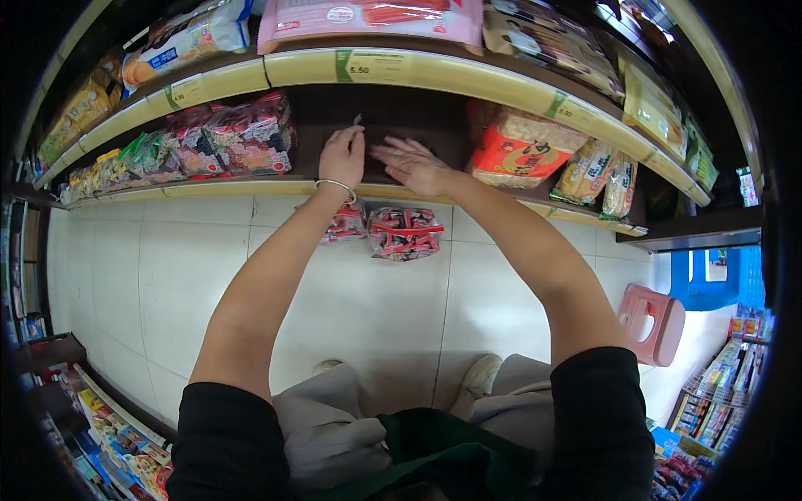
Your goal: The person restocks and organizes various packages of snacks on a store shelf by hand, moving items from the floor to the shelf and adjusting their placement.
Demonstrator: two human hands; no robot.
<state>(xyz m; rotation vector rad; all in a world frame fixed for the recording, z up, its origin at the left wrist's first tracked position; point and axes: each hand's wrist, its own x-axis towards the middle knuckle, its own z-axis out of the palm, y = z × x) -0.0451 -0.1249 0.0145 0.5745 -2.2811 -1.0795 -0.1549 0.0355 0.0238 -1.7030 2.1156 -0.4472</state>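
My left hand, with a bangle at the wrist, is over the lower shelf. Its thumb and fingers are pinched together, and a small thin scrap shows at their tips, too small to identify. To its right, my right hand is low over the same shelf, fingers spread and holding nothing. Bags of dark, nutty-looking snacks stand left of my hands. A clear pack of puffed snack blocks with a red label stands to the right.
Below the shelf edge, a clear bag of red-and-black wrapped sweets lies on the tiled floor, beside another similar bag. The upper shelf's price rail overhangs my hands. A pink stool and blue plastic crate stand right.
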